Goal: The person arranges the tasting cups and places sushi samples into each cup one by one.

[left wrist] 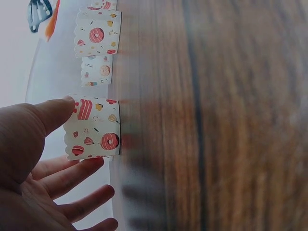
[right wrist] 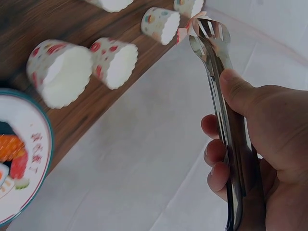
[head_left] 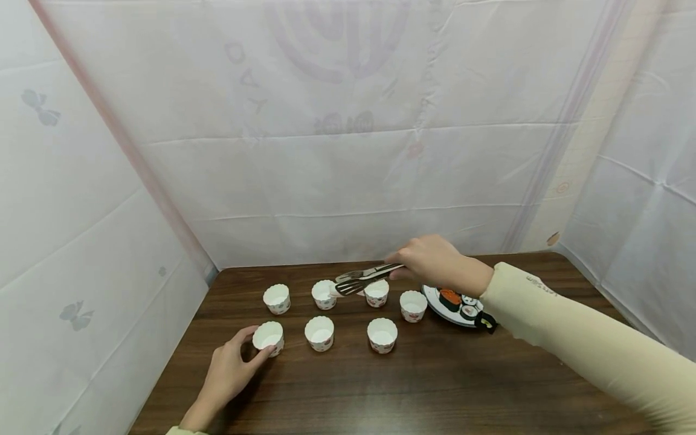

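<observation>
Well left of the plate (head_left: 437, 303), the left hand (head_left: 231, 370) pinches a paper cup (head_left: 269, 336) on the desk (head_left: 446, 380). Nearer the plate, the right hand (head_left: 432, 260) grips metal tongs (right wrist: 237, 159).

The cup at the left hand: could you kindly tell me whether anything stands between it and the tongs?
Nothing visible seems to block a raised path to that cup: the tongs hang above the rims. Lower down, the front cup beside it and the back cup by the tips might be brushed.

Dark wood-grain table (head_left: 462, 386); creased whitish cloth (head_left: 337, 181) behind and either side, faintly printed.
</observation>
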Demonstrator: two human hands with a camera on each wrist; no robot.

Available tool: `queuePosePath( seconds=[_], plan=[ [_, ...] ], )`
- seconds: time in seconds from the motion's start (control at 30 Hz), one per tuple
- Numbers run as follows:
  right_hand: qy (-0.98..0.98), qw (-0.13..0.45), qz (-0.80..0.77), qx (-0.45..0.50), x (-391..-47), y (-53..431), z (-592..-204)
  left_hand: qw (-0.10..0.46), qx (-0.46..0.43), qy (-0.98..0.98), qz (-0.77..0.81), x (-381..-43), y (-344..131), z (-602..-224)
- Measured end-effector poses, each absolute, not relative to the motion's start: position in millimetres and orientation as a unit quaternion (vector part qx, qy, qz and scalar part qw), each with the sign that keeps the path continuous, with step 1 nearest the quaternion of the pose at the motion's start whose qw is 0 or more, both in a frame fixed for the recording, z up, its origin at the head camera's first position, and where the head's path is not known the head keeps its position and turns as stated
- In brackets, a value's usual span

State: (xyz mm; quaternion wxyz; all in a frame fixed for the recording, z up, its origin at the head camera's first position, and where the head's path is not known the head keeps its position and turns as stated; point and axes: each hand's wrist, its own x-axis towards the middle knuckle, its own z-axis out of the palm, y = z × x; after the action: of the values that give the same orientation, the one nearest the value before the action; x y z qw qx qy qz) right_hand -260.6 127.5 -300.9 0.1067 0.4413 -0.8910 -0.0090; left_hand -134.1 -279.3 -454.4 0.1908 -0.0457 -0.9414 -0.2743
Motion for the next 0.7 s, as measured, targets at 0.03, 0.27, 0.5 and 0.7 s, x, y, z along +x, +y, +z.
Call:
queuePosePath(
  seconds=[0.03,0.27,0.5,0.7],
  plan=[
    [-0.889,0.107,-0.012,0.445,-260.3,123.0,-301.1,0.192,-0.047,-0.941,-0.274,-133.9,-279.4,-454.6],
    [-0.878,0.117,-0.009,0.464,-260.2,96.2,-301.1,0.196,-0.045,-0.94,-0.276,-132.9,-279.3,-454.9],
    [-0.867,0.119,-0.017,0.485,-261.6,72.5,-303.6,0.194,-0.04,-0.941,-0.273,-132.3,-279.3,-454.7],
    [-0.864,0.097,-0.023,0.494,-255.8,49.1,-304.8,0.196,-0.042,-0.941,-0.274,-131.2,-278.5,-455.2]
  ],
)
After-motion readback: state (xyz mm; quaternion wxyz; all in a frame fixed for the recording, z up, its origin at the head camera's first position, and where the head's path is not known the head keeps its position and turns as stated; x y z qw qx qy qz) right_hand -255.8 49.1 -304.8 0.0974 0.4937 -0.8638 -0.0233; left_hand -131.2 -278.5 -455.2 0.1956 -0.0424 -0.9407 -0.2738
